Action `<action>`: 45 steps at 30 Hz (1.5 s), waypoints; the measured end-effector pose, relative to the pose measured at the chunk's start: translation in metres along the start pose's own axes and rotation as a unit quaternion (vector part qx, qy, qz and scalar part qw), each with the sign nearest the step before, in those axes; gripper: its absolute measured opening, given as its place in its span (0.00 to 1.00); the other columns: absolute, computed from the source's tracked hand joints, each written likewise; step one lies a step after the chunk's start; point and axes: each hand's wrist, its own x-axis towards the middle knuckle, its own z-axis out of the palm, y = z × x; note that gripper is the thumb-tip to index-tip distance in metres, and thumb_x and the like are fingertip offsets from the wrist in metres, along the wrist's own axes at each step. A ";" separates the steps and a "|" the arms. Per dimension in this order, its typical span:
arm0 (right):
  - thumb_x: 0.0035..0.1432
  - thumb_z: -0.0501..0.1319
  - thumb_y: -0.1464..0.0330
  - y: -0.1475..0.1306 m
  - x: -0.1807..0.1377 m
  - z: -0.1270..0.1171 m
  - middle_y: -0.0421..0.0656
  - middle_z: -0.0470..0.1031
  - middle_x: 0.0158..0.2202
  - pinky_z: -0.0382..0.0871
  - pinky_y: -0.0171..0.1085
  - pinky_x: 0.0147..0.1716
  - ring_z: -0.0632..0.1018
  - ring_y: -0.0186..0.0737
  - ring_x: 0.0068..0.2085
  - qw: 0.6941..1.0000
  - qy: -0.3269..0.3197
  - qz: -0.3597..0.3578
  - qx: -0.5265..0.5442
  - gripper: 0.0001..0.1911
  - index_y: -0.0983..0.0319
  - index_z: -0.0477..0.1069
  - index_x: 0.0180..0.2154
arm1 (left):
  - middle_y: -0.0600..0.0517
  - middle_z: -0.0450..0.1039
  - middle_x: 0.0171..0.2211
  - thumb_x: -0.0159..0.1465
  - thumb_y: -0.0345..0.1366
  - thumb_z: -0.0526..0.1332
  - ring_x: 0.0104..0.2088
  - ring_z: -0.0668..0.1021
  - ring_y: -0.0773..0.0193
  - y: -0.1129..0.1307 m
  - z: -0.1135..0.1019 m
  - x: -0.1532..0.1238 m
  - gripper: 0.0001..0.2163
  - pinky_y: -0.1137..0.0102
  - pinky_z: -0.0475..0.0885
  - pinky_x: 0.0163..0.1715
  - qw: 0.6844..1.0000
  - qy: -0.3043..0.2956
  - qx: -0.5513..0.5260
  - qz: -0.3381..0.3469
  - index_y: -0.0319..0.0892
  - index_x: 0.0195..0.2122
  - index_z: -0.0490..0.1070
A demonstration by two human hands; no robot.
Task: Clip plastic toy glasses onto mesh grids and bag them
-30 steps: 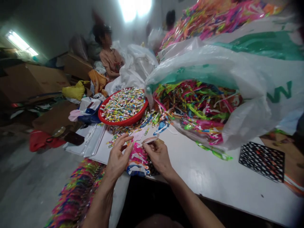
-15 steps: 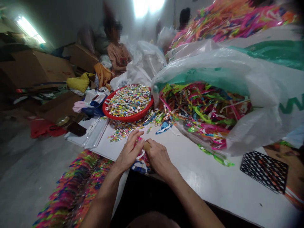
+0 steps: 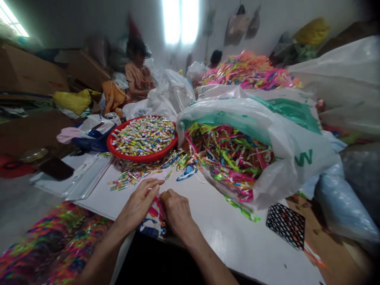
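My left hand (image 3: 138, 206) and my right hand (image 3: 177, 211) lie side by side at the near edge of the white table (image 3: 237, 245). Both press down on a small stack of pink and blue plastic pieces (image 3: 152, 221). The left fingers lie stretched flat over the stack. The right hand is curled, knuckles up, its fingertips hidden against the stack. Loose small colourful sticks (image 3: 130, 178) lie just beyond the hands.
A red basin (image 3: 118, 152) full of small sticks stands at the back left. A big white bag (image 3: 282, 146) spills bright plastic strips (image 3: 228, 158). A black dotted tray (image 3: 286, 225) lies right. A heap of strips (image 3: 53, 245) lies low left. A person (image 3: 138, 75) sits behind.
My hands have come down from holding a pale piece above the stack and now press onto it. The camera has tilted up and swung right, showing more of the room.
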 end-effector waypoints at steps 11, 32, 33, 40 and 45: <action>0.61 0.55 0.69 0.018 -0.012 0.044 0.41 0.76 0.34 0.67 0.33 0.36 0.76 0.35 0.34 0.935 0.087 0.038 0.342 0.07 0.61 0.70 0.39 | 0.46 0.71 0.44 0.60 0.41 0.52 0.46 0.74 0.56 0.012 0.000 0.001 0.16 0.60 0.68 0.49 0.997 -0.008 0.074 0.028 0.44 0.43 0.75; 0.63 0.50 0.68 0.164 0.113 -0.008 0.58 0.73 0.47 0.67 0.39 0.44 0.75 0.49 0.49 0.963 -0.036 0.249 -0.101 0.18 0.67 0.70 0.49 | 0.45 0.69 0.43 0.54 0.27 0.50 0.44 0.73 0.57 0.021 0.008 0.004 0.25 0.63 0.68 0.49 0.993 0.007 0.120 -0.011 0.38 0.53 0.68; 0.62 0.50 0.68 0.163 0.114 -0.009 0.57 0.74 0.47 0.67 0.39 0.44 0.75 0.49 0.49 0.964 -0.042 0.246 -0.097 0.18 0.67 0.70 0.49 | 0.45 0.69 0.43 0.54 0.26 0.49 0.45 0.73 0.57 0.020 0.008 0.003 0.24 0.62 0.68 0.49 0.992 0.004 0.124 -0.010 0.38 0.53 0.68; 0.62 0.52 0.65 0.155 0.128 -0.004 0.59 0.75 0.45 0.67 0.39 0.43 0.76 0.49 0.47 0.969 -0.035 0.227 -0.094 0.18 0.68 0.71 0.48 | 0.44 0.67 0.44 0.56 0.27 0.48 0.49 0.72 0.55 0.018 0.007 -0.008 0.23 0.61 0.66 0.52 0.992 0.013 0.122 -0.024 0.38 0.52 0.69; 0.63 0.52 0.62 0.149 0.124 0.006 0.59 0.74 0.46 0.67 0.40 0.44 0.75 0.50 0.49 0.969 -0.013 0.226 -0.103 0.19 0.69 0.72 0.46 | 0.44 0.67 0.45 0.58 0.28 0.48 0.49 0.71 0.54 0.023 0.011 -0.006 0.22 0.59 0.65 0.52 0.989 0.017 0.140 -0.044 0.39 0.52 0.69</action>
